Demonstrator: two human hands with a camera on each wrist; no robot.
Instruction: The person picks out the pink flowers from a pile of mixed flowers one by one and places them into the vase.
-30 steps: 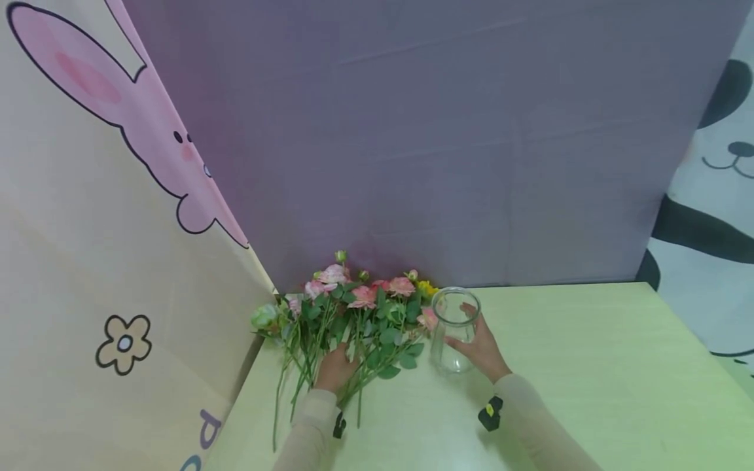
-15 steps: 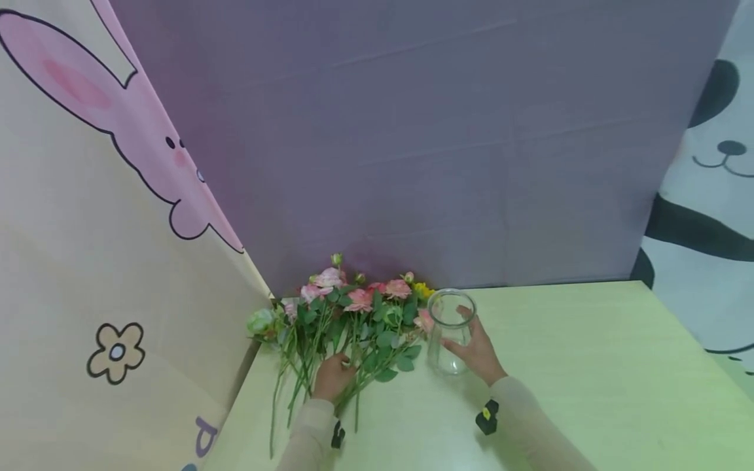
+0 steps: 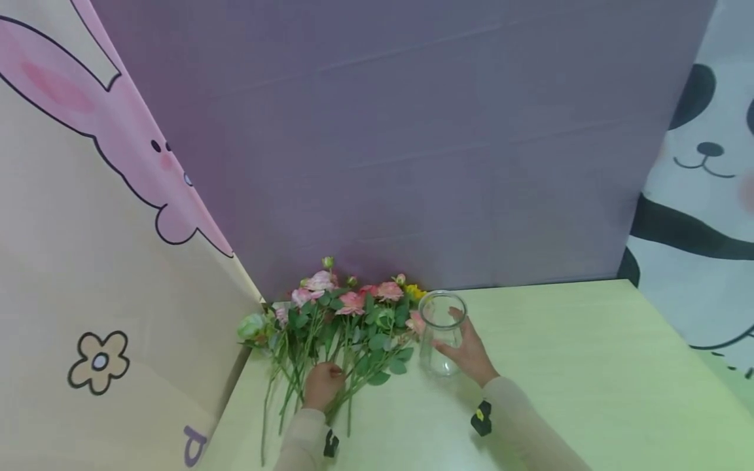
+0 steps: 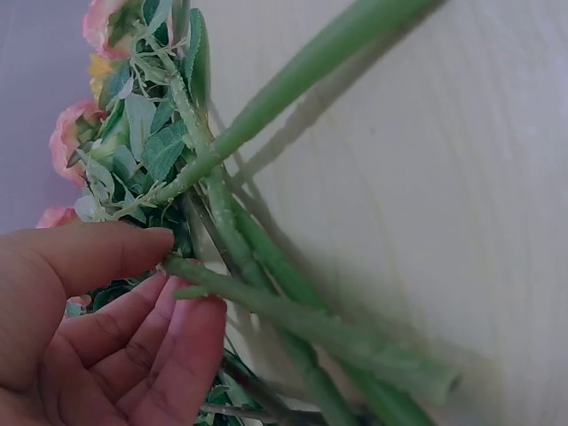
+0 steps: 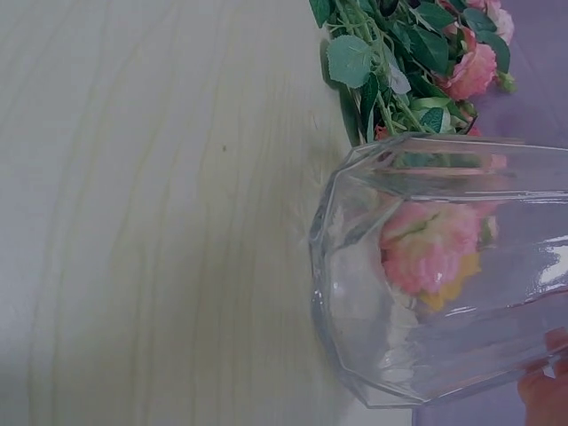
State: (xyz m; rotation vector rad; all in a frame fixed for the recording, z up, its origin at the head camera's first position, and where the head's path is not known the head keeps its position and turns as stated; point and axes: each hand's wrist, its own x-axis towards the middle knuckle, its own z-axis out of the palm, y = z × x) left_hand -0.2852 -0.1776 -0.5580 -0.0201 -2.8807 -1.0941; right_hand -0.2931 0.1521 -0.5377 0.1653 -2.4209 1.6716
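My left hand (image 3: 323, 386) is low among the stems of a spread of artificial flowers (image 3: 352, 303). In the left wrist view, its thumb and fingers pinch a green flower stem (image 4: 324, 330) a short way above the cut end. Other stems cross behind that one. A clear glass vase (image 3: 434, 360) with a wide round rim stands just right of the flowers. My right hand (image 3: 469, 353) grips it from the right side, thumb in front and fingers round the back. Only a bit of that hand shows in the right wrist view, beside the faceted glass (image 5: 426, 337).
Pink, coral, pale green and yellow blooms lie against the grey-purple backdrop (image 3: 383, 163) at the table's far edge. On the left, a wall cloth with a printed rabbit (image 3: 135, 150) borders the pale table (image 3: 559, 366). A printed panda (image 3: 707, 196) hangs at the right.
My left hand has drawn back toward me along the stems, its fingers now closed together. The right hand keeps its hold on the vase. The whole head view has shifted slightly to the right.
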